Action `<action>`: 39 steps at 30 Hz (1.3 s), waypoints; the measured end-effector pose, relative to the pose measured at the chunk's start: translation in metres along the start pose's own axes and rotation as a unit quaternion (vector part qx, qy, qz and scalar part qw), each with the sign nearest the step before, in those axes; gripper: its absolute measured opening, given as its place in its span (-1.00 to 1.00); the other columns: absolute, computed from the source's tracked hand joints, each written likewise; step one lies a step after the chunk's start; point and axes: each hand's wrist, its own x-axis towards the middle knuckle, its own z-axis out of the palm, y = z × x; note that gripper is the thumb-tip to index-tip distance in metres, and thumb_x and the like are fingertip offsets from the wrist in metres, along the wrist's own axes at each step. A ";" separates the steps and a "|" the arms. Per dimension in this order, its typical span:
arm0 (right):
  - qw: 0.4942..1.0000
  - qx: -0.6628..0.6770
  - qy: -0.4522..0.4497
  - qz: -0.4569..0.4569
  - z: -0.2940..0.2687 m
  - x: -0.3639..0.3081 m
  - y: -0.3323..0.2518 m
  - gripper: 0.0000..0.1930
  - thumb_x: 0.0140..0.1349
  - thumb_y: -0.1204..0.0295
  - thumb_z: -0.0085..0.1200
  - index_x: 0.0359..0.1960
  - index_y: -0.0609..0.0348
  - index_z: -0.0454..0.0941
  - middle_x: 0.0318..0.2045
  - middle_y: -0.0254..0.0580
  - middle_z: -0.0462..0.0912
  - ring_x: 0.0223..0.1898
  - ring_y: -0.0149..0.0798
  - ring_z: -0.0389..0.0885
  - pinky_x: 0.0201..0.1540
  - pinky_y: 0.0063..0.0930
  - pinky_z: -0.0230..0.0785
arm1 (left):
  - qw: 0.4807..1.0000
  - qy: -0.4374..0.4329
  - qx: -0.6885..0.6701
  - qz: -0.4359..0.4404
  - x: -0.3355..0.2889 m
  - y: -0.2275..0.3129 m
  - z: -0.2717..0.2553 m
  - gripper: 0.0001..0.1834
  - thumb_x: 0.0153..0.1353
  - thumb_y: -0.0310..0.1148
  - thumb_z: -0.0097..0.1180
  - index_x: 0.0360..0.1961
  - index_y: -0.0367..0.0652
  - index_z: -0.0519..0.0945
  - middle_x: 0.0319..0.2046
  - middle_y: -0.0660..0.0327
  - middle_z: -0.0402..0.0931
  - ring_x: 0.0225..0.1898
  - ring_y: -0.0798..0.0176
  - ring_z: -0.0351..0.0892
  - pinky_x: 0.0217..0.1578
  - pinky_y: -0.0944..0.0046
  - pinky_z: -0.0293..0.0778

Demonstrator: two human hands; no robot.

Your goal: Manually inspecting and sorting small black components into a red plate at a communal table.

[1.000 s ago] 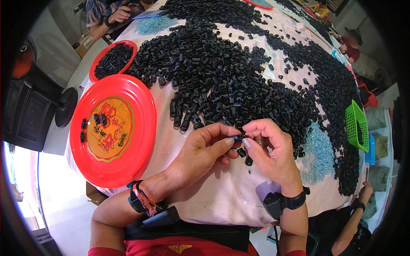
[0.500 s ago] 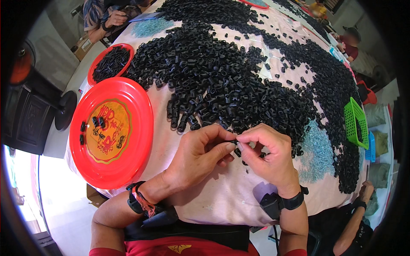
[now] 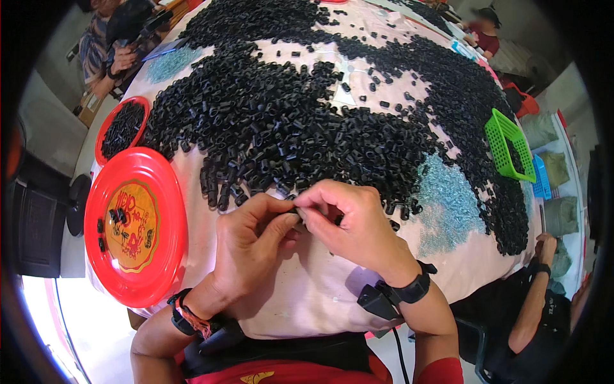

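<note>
Over the near part of the pink cloth, my left hand and my right hand meet fingertip to fingertip. A small black plastic piece is pinched by the left thumb and forefinger, mostly covered by them. The right thumb and forefinger press at its right end; whether they grip the piece itself or something tiny on it is hidden. Just beyond the fingers spreads a large heap of short black plastic sleeves. To the left lies a red plate with several black pieces on its yellow centre.
A smaller red dish holds thin black sticks. Pale blue small parts are piled at right, with another pile far left. A green basket and blue basket stand right. Other people sit around the table; one's arm is near right.
The view has shifted, so the table's contents appear farther left. My right hand has turned more palm-down, and its fingers press closer against the left fingertips. The left hand keeps its pinch.
</note>
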 end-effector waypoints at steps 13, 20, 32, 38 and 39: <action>1.000 -0.021 0.011 -0.019 0.005 -0.004 0.002 -0.94 0.21 0.52 0.24 -0.31 0.24 0.66 -0.47 0.02 0.68 -0.44 0.06 0.70 -0.39 -0.17 0.52 | 0.997 -0.017 0.004 -0.076 -0.002 0.014 -0.007 -0.86 0.46 -0.51 0.17 -0.05 -0.35 0.64 -0.23 0.18 0.73 -0.21 0.45 0.70 -0.15 0.41 0.65; 0.985 -0.093 0.062 -0.128 0.007 -0.003 -0.001 -0.86 0.13 0.59 0.24 -0.25 0.26 0.63 -0.42 -0.03 0.66 -0.35 0.06 0.67 -0.28 -0.14 0.52 | 0.998 0.032 -0.045 -0.037 -0.002 0.018 0.005 -0.84 0.47 -0.49 0.16 -0.02 -0.35 0.61 -0.21 0.17 0.72 -0.23 0.41 0.71 -0.17 0.38 0.66; 0.972 -0.154 0.070 -0.165 0.006 -0.001 0.001 -0.59 -0.10 0.59 0.42 -0.13 0.23 0.64 -0.32 -0.09 0.66 -0.27 0.00 0.65 -0.21 -0.20 0.54 | 0.974 -0.046 -0.173 -0.139 0.014 0.014 0.000 -0.77 0.50 -0.33 0.15 -0.01 -0.30 0.61 -0.19 0.19 0.69 -0.19 0.41 0.66 -0.10 0.37 0.62; 0.964 -0.181 0.074 -0.178 0.008 -0.002 -0.002 -0.58 -0.13 0.62 0.40 -0.13 0.22 0.66 -0.27 -0.12 0.70 -0.25 -0.03 0.66 -0.20 -0.23 0.55 | 0.971 -0.096 -0.164 -0.149 0.020 0.009 -0.006 -0.78 0.48 -0.26 0.18 -0.03 -0.18 0.65 -0.20 0.29 0.70 -0.23 0.49 0.62 -0.18 0.44 0.52; 0.965 -0.177 0.072 -0.177 0.008 -0.001 -0.004 -0.54 -0.14 0.63 0.40 -0.10 0.22 0.66 -0.24 -0.10 0.70 -0.24 -0.03 0.66 -0.18 -0.23 0.56 | 0.970 -0.103 -0.166 -0.148 0.020 0.010 -0.008 -0.79 0.47 -0.27 0.18 -0.04 -0.17 0.65 -0.17 0.26 0.70 -0.19 0.46 0.65 -0.13 0.39 0.55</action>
